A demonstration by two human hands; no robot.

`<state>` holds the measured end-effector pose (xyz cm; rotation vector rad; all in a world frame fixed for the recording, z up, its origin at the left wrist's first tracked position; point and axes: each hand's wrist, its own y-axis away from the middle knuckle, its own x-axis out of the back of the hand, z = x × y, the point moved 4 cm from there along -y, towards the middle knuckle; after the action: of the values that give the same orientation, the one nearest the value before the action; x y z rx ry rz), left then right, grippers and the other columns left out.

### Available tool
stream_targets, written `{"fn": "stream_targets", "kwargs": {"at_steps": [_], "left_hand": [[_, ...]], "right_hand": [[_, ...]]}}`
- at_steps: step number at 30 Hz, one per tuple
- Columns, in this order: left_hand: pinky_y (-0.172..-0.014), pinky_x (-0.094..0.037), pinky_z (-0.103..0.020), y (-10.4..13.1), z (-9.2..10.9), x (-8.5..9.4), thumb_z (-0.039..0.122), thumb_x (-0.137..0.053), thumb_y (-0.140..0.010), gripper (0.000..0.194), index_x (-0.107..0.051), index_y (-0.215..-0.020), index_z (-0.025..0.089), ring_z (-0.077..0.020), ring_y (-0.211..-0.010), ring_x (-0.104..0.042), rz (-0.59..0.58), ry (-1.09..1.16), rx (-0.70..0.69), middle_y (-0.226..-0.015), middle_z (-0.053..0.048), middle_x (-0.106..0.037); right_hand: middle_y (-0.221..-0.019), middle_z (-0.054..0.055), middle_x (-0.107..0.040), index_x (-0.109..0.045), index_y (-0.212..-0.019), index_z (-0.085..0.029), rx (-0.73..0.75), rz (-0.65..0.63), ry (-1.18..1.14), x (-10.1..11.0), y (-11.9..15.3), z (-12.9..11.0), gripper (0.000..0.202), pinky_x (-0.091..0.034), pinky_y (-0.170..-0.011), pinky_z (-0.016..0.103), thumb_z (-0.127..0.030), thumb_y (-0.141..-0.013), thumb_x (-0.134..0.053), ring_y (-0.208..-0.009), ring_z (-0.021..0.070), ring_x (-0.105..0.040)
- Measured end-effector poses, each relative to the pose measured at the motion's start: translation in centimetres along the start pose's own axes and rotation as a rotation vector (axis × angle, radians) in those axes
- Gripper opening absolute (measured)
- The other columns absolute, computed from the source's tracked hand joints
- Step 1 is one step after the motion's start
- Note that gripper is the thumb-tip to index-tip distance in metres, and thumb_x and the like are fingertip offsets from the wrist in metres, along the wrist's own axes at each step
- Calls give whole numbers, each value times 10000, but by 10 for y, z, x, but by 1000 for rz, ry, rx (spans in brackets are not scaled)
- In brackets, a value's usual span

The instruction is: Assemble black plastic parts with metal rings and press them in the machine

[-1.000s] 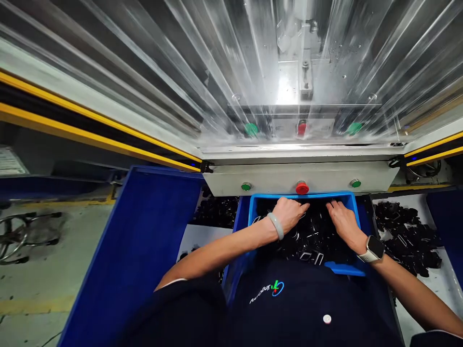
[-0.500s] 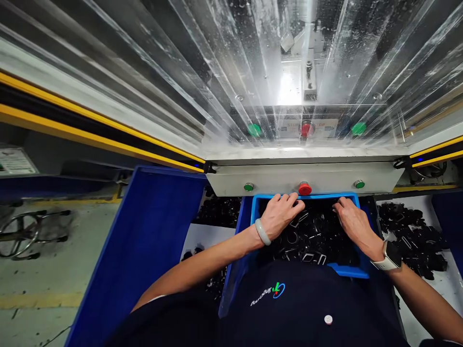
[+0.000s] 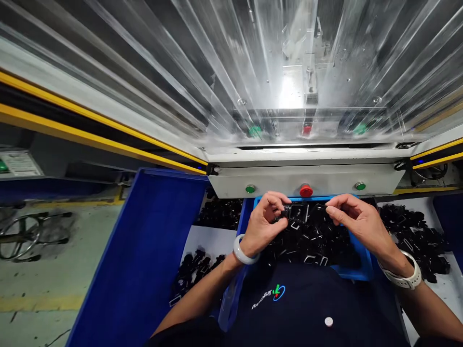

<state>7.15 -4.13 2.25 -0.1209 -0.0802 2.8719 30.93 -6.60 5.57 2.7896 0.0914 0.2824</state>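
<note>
1. Black part point(image 3: 297, 212): it is up between your hands, above the far edge of the blue bin point(image 3: 366, 258), nearer that bin's far left corner.
2. Your left hand point(image 3: 265, 220) has its thumb and forefinger pinched together on the part's left end, the other fingers curled.
3. Your right hand point(image 3: 361, 221) has thumb and forefinger almost meeting beside a dark piece point(image 3: 320, 208); you show too little there to tell whether they grip it.
4. Below your hands, loose black parts point(image 3: 314, 238) fill the bin, some with bright metal frames.
5. Your shirt point(image 3: 289, 313) hides most of the bin's near edge, leaving its near right corner showing; your hands cover both far corners.
6. Just past the far edge stands a pale panel point(image 3: 275, 179), with a red button point(image 3: 306, 190) at the middle, a left green button point(image 3: 250, 188) and a right green button point(image 3: 360, 186).
7. Above the panel, a clear sheet point(image 3: 231, 62) stands between you and the machine.
8. Left of the bin, more parts point(image 3: 197, 267) lie on a white sheet point(image 3: 208, 237), beside a dark blue tray point(image 3: 144, 241).
9. To your right, another heap point(image 3: 419, 241) lies on a white surface point(image 3: 448, 284).
</note>
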Motion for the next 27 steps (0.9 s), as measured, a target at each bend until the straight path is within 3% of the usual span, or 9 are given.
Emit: {"fn": "stream_targets", "kwargs": {"at_steps": [4, 8, 12, 15, 19, 21, 23, 25, 27], "left_hand": [[-908, -591, -306, 1, 8, -17, -48, -598, -842, 279, -507, -943, 196, -167, -1065, -682, -40, -120, -114, -1126, -61, -606], [-939, -595, -350, -1, 18, -25, -52, -558, -866, 308, -512, -1026, 208, -203, -1133, -682, -93, -270, -229, -1180, -86, -608], [-1006, -591, -379, -19, 21, -30, 73, -647, -903, 398, -551, -1266, 205, -235, -1217, -665, -182, -300, -160, -1277, -124, -642], [-935, -591, -368, -46, 28, -26, 243, -695, -967, 203, -684, -1159, 176, -213, -1034, -710, -163, -417, -120, -1119, -100, -739], [-770, -586, -310, -98, 53, -5, 298, -727, -942, 143, -755, -995, 168, -180, -869, -713, -39, -369, -97, -967, -67, -774], [-768, -587, -293, -129, 69, 9, 287, -760, -902, 147, -758, -982, 163, -169, -872, -715, 65, -312, -150, -977, -66, -777], [-763, -587, -276, -163, 82, 22, 285, -792, -867, 163, -747, -950, 152, -153, -851, -710, 176, -278, -216, -950, -59, -770], [-729, -588, -256, -200, 88, 34, 289, -812, -848, 184, -725, -923, 144, -134, -799, -697, 256, -234, -247, -888, -40, -753], [-704, -592, -250, -239, 89, 44, 273, -809, -857, 178, -705, -914, 141, -123, -776, -690, 306, -188, -235, -855, -26, -737]], "right_hand": [[-908, 29, -746, -757, -977, -217, 19, -75, 121, -16, -5, -11, 294, -560, -747, 290, -503, -915, -729, -775, 141, -662], [-930, 29, -757, -761, -998, -222, 9, -70, 173, -14, -14, -8, 304, -558, -751, 291, -513, -918, -726, -786, 146, -671], [-957, 36, -768, -765, -1009, -220, 13, -52, 178, -8, -26, -8, 342, -561, -759, 300, -544, -906, -732, -813, 158, -690], [-962, 37, -774, -774, -1020, -221, 77, -58, 229, -4, -45, -24, 327, -562, -788, 313, -528, -926, -712, -843, 165, -701], [-948, 44, -768, -768, -1029, -198, 302, -103, 281, 6, -97, -85, 319, -570, -771, 326, -498, -952, -690, -813, 164, -694], [-1035, 58, -757, -743, -1098, -188, 526, 99, 369, 14, -135, -132, 280, -574, -845, 343, -430, -980, -666, -885, 166, -691], [-1191, 93, -717, -686, -1233, -168, 683, 410, 521, 19, -179, -177, 329, -538, -1003, 391, -391, -992, -664, -1071, 190, -661], [-1390, 161, -617, -571, -1394, -125, 600, 597, 683, 17, -228, -209, 568, -450, -1131, 491, -469, -964, -711, -1291, 252, -561], [-1499, 250, -514, -464, -1469, -49, 405, 623, 775, 14, -272, -228, 804, -378, -1173, 584, -546, -911, -762, -1396, 312, -471]]}}
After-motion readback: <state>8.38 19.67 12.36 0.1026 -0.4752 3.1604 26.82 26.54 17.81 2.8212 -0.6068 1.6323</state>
